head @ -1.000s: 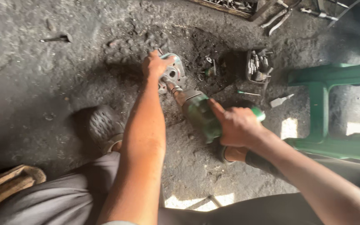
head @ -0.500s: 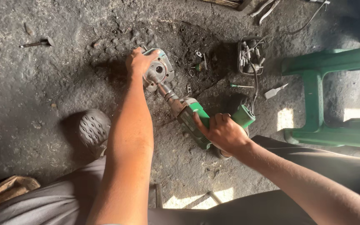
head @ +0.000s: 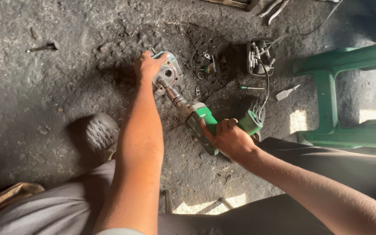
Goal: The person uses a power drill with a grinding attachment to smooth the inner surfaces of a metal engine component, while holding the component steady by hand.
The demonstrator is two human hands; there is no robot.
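While the left hand (head: 148,66) clasps one metal part (head: 167,74), half hiding it, the right hand (head: 228,138) grips one green tool (head: 201,122) at four o'clock; tray (head: 257,56) contents unclear

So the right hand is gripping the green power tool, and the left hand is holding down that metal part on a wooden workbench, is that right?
Not quite. The head view shows the left hand holding the metal part down on the dark, gritty floor, not a wooden workbench. The rest stands: the right hand grips the green power tool.
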